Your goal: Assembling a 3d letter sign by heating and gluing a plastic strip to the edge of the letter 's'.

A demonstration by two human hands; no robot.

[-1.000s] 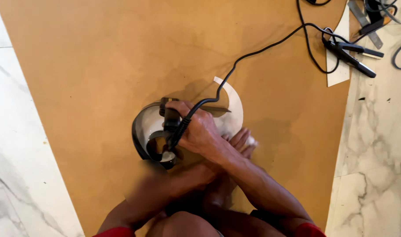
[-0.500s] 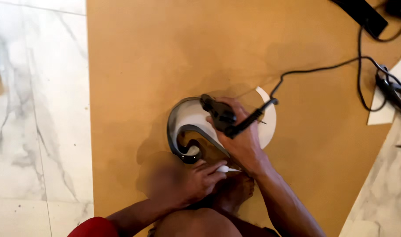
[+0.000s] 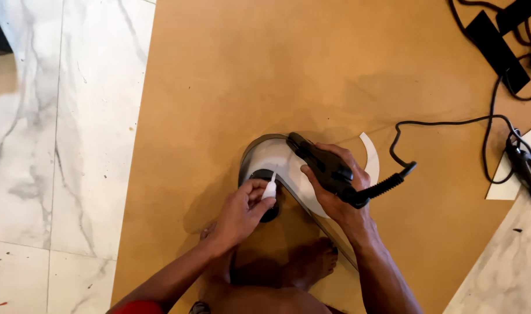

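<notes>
A white curved panel (image 3: 275,156) with a grey edge strip lies on a brown board (image 3: 265,70). My right hand (image 3: 339,197) grips a black corded hand tool (image 3: 323,167) that rests on top of the panel. My left hand (image 3: 240,213) pinches a small white nozzle tube (image 3: 270,189), its tip pointing up at the panel's edge next to a black round part (image 3: 263,174). The two hands are close together but apart. My bare feet (image 3: 311,261) rest on the board just below them.
The tool's black cable (image 3: 451,123) runs right to black clamps and cords (image 3: 501,43) at the top right. Another black clamp (image 3: 524,166) lies on a white offcut (image 3: 508,185). Marble floor (image 3: 62,128) borders the board on the left and lower right.
My left hand has come out from under my right arm and brought the white tube up to the panel's edge. My right hand has swung the black tool round on top of the panel.
</notes>
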